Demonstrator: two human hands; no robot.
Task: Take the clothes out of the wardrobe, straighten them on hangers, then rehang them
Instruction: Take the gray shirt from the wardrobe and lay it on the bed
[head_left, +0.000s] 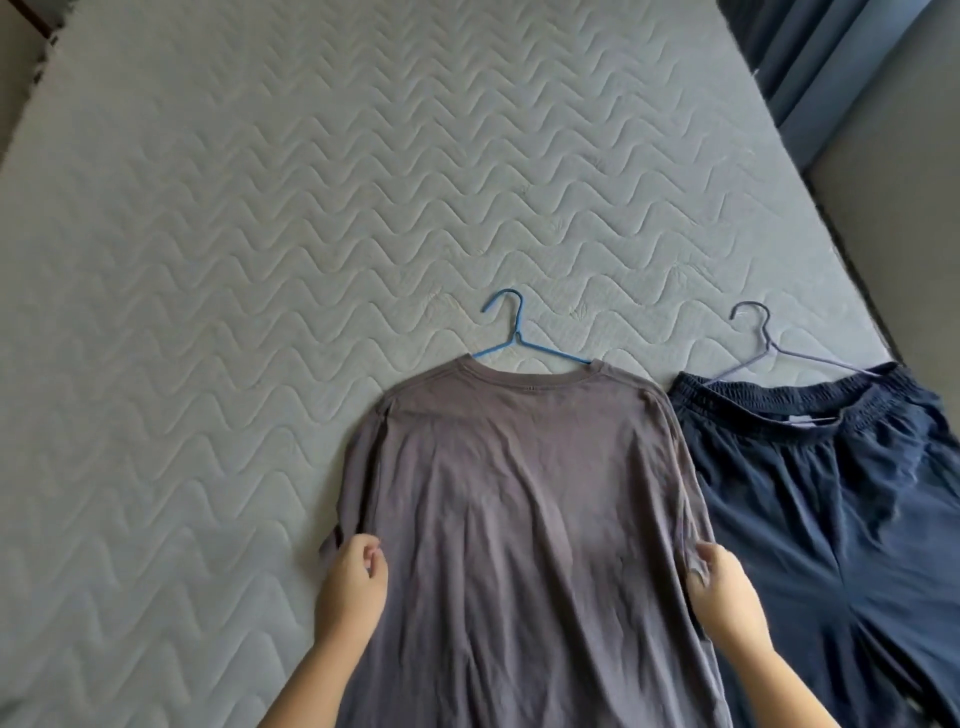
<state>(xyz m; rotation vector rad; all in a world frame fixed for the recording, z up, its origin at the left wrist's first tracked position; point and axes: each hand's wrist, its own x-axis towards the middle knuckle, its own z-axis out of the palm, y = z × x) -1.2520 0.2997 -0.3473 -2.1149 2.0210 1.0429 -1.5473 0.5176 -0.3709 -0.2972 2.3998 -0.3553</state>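
Your grey T-shirt (524, 499) lies flat on the bed (218, 218), its blue hanger (511, 340) in the neck. It looks light and limp, so lift by the hook. Your left hand (350, 587) and right hand (724, 597) pinch its side seams. Navy shorts (831, 493) lie alongside.

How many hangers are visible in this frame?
2. A blue hanger sits in the grey T-shirt at centre; a pale purple hanger holds the navy shorts to its right. No others show.
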